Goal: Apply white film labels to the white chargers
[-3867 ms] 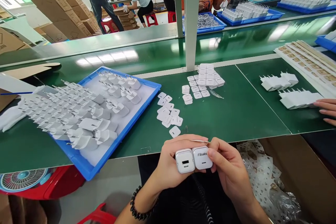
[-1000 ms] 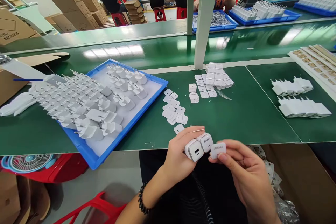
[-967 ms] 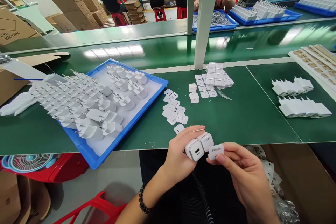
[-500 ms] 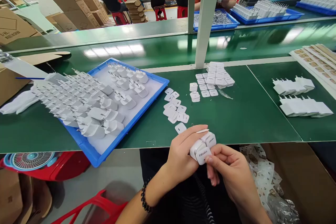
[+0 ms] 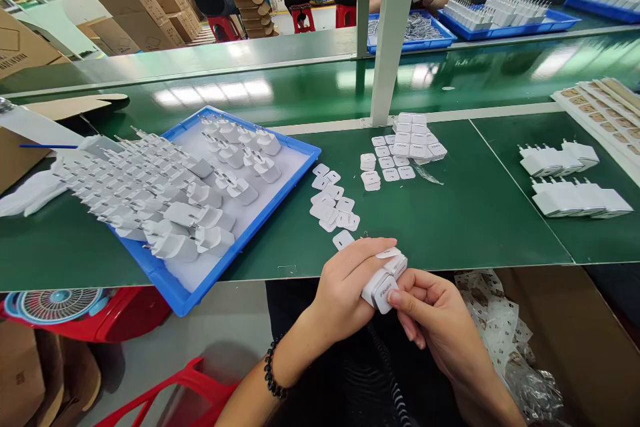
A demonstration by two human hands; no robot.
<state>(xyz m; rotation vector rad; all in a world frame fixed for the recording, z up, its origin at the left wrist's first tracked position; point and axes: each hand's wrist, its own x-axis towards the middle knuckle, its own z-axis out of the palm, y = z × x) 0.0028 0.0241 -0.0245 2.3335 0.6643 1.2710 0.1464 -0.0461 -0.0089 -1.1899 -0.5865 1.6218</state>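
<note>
My left hand (image 5: 345, 280) grips two white charger plugs (image 5: 387, 275) side by side at the near edge of the green table (image 5: 450, 220). My right hand (image 5: 430, 310) presses a small white printed label (image 5: 384, 293) onto the face of the nearer plug with thumb and fingers pinched. A thin backing strip lies over my left forefinger. Loose white labels (image 5: 333, 208) lie on the table just beyond my hands.
A blue tray (image 5: 280, 193) full of white plugs sits at the left. More labels are stacked (image 5: 410, 143) by a white post (image 5: 393, 33). Finished plugs (image 5: 575, 197) lie in rows at the right. A box of waste film (image 5: 505, 340) stands below. Other people work across the belt.
My right hand brought a label from beside the plugs onto the face of the nearer plug and now presses it there. My left hand tilted the plugs slightly.
</note>
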